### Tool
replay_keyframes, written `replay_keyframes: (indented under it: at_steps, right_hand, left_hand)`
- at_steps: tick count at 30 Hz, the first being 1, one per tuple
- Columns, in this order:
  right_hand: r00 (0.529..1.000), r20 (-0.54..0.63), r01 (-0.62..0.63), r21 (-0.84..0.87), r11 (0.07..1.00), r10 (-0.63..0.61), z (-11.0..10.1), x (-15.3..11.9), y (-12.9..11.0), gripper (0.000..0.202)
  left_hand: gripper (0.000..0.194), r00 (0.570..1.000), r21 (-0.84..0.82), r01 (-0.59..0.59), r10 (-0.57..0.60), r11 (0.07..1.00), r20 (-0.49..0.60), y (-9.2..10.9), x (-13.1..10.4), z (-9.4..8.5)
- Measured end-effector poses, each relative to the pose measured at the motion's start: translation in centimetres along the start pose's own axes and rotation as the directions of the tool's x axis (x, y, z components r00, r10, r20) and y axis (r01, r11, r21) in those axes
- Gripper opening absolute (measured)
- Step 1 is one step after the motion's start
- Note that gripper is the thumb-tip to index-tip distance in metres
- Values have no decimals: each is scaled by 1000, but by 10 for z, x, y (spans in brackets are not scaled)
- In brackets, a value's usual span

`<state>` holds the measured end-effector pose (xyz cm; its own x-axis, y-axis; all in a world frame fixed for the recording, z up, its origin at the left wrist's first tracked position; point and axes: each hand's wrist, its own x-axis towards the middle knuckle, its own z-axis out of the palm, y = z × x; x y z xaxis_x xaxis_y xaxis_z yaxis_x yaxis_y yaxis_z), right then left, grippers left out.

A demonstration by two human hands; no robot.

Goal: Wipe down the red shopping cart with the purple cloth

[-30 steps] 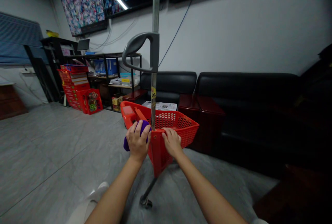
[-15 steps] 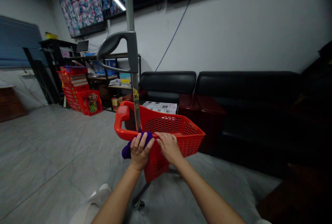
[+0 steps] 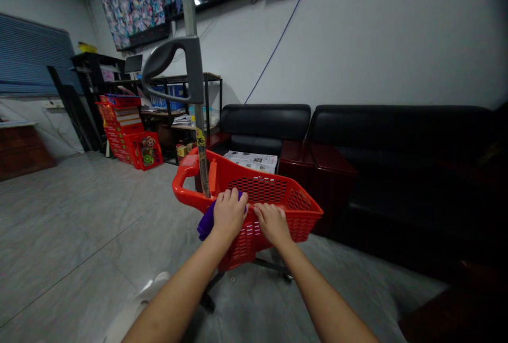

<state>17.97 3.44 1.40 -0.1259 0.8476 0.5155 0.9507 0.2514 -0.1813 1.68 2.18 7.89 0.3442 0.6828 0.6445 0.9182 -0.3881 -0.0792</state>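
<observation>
A small red plastic shopping cart (image 3: pixel 304 224) on wheels stands before me, with latticed basket walls and a loop handle at its left. My left hand (image 3: pixel 229 215) is closed on a purple cloth (image 3: pixel 206 221), pressing it over the near rim. Just to the right, my right hand (image 3: pixel 274 222) has its fingers curled over the same rim. A metal pole (image 3: pixel 203 171) with a grey grip handle (image 3: pixel 194 70) rises at the cart's left end, close beyond the cloth.
Behind the cart are black sofas (image 3: pixel 265 119) with dark red wooden arms; newspapers (image 3: pixel 254 161) lie on one seat. Stacked red boxes (image 3: pixel 119 131) and a black shelf (image 3: pixel 214 78) stand at the back left. Screens (image 3: pixel 138 1) hang on the wall. A white shoe (image 3: pixel 153 285) is on the floor.
My left hand has slid right along the rim with the purple cloth, its fingers now reaching over the edge. My right hand also sits a little further right.
</observation>
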Motion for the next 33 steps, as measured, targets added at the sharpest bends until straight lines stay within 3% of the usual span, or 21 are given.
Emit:
replay_keyframes:
  at_steps: [4, 8, 14, 24, 28, 33]
  right_hand:
    - [1000, -8, -14, 18, 1000, 15, 3, -2, -4, 41]
    - [997, -67, -47, 24, 999, 49, 6, -8, -15, 40]
    - [999, -34, -34, -7, 999, 34, -3, -8, -26, 40]
    - [997, -48, -64, -54, 996, 62, 10, -19, 4, 43]
    - [991, -75, -115, -60, 992, 110, 11, -19, -14, 42]
    - [987, -91, -138, -82, 987, 130, 12, -20, -38, 38]
  left_hand:
    - [24, 999, 21, 51, -51, 998, 1, -14, 1, -14]
    - [27, 997, 26, 77, -77, 997, 1, -8, -1, -4]
    - [27, 998, 35, -2, -1, 999, 69, -2, -1, 8]
    - [29, 998, 40, -23, 20, 999, 65, -28, 2, 5]
    - [27, 997, 27, 65, -66, 998, 39, -18, 2, 18]
    - [28, 996, -20, -62, 63, 998, 67, -7, -3, 33]
